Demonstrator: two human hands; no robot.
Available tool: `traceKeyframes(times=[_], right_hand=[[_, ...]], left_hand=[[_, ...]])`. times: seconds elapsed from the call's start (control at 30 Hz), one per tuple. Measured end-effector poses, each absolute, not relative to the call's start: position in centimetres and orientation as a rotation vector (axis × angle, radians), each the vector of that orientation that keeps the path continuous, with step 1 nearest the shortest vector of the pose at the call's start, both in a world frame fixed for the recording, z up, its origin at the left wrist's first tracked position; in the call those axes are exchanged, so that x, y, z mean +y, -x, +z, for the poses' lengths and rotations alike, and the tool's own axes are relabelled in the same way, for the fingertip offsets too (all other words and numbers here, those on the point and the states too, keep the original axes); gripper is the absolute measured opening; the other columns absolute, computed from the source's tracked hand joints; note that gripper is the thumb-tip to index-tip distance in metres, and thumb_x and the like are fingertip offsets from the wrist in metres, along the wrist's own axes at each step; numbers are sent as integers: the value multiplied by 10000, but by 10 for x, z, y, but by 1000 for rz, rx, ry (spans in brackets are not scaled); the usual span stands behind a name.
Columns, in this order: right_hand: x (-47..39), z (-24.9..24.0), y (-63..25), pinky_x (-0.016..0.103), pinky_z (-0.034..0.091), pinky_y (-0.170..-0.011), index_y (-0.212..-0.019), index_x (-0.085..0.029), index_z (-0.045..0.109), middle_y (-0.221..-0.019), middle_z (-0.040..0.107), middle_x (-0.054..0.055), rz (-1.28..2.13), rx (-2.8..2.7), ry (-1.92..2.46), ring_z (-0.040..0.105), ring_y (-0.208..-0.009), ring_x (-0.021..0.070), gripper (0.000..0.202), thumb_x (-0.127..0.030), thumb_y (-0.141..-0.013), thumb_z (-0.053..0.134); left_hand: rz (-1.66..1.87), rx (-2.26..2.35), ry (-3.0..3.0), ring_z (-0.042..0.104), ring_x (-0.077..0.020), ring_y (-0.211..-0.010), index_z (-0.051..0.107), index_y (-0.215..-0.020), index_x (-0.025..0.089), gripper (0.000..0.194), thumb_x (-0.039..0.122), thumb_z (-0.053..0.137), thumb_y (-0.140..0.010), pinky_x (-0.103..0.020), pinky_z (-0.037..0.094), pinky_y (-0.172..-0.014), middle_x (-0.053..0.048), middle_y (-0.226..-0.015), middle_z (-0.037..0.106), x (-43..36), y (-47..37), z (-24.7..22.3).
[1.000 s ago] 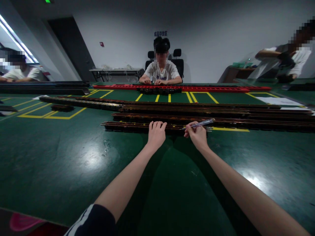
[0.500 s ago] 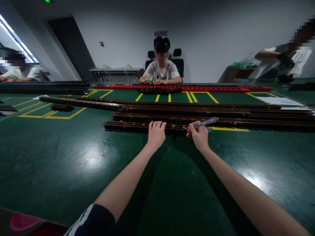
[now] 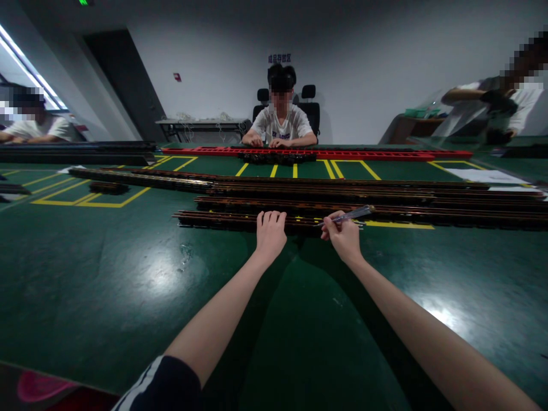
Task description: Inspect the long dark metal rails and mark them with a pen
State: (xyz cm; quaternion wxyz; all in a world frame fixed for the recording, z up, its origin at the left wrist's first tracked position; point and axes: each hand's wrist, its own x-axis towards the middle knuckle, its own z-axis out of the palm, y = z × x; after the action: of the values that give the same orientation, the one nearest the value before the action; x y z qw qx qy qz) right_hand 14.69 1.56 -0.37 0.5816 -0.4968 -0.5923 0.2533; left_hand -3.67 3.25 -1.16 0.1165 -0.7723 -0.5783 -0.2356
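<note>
My left hand [image 3: 271,233] lies over the nearest long dark strip [image 3: 214,220], its fingers curled down over it and its thumb hidden. The strip has thin copper-coloured edges and small yellow marks along it. My right hand [image 3: 343,235] is closed around a screwdriver [image 3: 357,213] with a clear handle. The handle leans up to the right, and its thin metal shaft points left onto the strip near the right end. Whether the tip touches a part is too small to tell.
More long dark strips [image 3: 385,212] lie in rows just beyond my hands on the green table [image 3: 128,319]. A short dark piece [image 3: 109,187] sits left. Farther back are a red rail [image 3: 377,154] and white papers [image 3: 488,176]. Co-workers sit opposite and left; another stands right.
The nearest strip has slid slightly left, with my left hand on it. My right hand and the screwdriver have also shifted a little left.
</note>
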Motion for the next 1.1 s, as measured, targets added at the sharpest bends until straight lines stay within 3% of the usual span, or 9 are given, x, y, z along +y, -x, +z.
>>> traceKeyframes(times=[0.9, 1.1], right_hand=[[19, -6, -150, 236, 478, -415, -732, -197, 504, -557, 574, -9, 604, -1384, 1128, 573, -432, 126, 433, -622, -774, 577], [18, -4, -149, 240, 479, -416, -732, -198, 502, -561, 580, -6, 599, -1392, 1132, 576, -432, 130, 432, -621, -778, 574]], left_hand=[[-756, -1764, 2244, 533, -246, -1182, 600, -1149, 144, 488, -43, 373, -760, -474, 334, -1095, -111, -1181, 641, 33, 37, -11], [-771, -1611, 2344, 510, -242, -1222, 579, -1221, 149, 444, 56, 385, -833, -483, 284, -1128, -103, -1242, 624, 30, 36, -10]])
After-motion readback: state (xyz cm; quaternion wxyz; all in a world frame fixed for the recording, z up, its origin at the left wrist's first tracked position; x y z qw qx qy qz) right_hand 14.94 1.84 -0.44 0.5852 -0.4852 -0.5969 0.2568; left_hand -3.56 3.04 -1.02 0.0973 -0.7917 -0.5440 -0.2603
